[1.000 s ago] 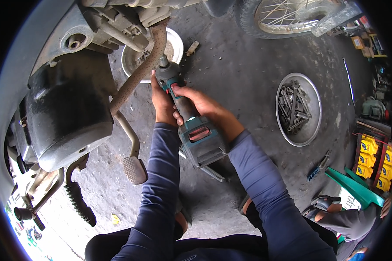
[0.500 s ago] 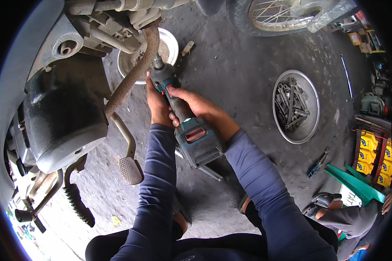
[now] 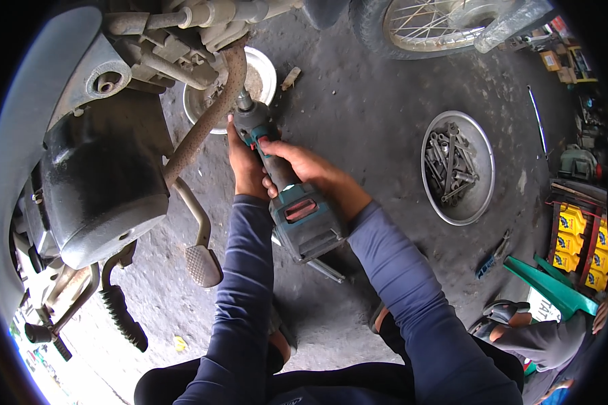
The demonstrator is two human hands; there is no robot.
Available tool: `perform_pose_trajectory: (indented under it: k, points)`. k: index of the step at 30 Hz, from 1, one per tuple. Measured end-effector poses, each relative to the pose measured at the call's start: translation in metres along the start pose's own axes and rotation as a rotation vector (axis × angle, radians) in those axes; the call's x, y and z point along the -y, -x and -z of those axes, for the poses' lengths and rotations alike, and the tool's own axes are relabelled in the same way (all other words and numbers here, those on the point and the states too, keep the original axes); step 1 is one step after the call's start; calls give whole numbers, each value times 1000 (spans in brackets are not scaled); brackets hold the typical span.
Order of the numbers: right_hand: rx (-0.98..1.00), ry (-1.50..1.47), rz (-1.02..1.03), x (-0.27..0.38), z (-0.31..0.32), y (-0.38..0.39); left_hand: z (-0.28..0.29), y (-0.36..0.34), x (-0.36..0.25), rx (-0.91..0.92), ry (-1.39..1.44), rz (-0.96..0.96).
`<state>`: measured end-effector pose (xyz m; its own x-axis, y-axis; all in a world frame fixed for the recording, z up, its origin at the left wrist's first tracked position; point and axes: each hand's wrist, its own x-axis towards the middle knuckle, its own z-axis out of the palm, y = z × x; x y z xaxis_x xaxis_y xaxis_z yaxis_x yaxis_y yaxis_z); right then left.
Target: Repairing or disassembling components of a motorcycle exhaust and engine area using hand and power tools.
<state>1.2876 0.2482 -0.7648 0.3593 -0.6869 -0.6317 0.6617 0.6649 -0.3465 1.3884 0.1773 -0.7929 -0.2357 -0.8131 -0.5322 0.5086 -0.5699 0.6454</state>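
Note:
Both my hands are closed on a teal and black cordless impact wrench (image 3: 307, 226). My right hand (image 3: 307, 162) wraps its handle, the thumb by the red trigger area. My left hand (image 3: 243, 165) supports the tool from the left side, below its head. The silver socket end (image 3: 244, 100) points away from me, beside the rusty exhaust pipe (image 3: 199, 131) of a motorcycle. Whether the socket sits on a bolt cannot be made out. Behind the pipe, a metal bowl (image 3: 269, 71) with gritty contents lies on the floor.
The motorcycle's dark engine cover (image 3: 108, 196) and foot pedal (image 3: 203, 266) are close on the left. A metal basin (image 3: 478, 199) of wrenches and sockets stands right. Farther right are pliers (image 3: 494, 255), a green stool (image 3: 550, 287) and another person's leg (image 3: 544, 341). A spoked wheel (image 3: 371, 30) stands ahead.
The motorcycle and bowls sit slightly lower in the picture, as the view has shifted a little. Both hands keep the same hold on the impact wrench.

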Motion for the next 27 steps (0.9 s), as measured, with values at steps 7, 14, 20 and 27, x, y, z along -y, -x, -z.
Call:
perform_pose_trajectory:
  k: [7, 14, 20, 27]
  points:
    - [-10, -48, -68, 3, -14, 9, 28, -24, 8, -35, 49, -34]
    - [24, 11, -17, 0, 3, 0, 13, -9, 7, 47, 38, 0]
    - [5, -31, -55, 0, -2, 2, 16, -15, 7, 5, 64, -1]
    - [15, -62, -51, -1, 5, -1, 22, -22, 14, 18, 50, 53]
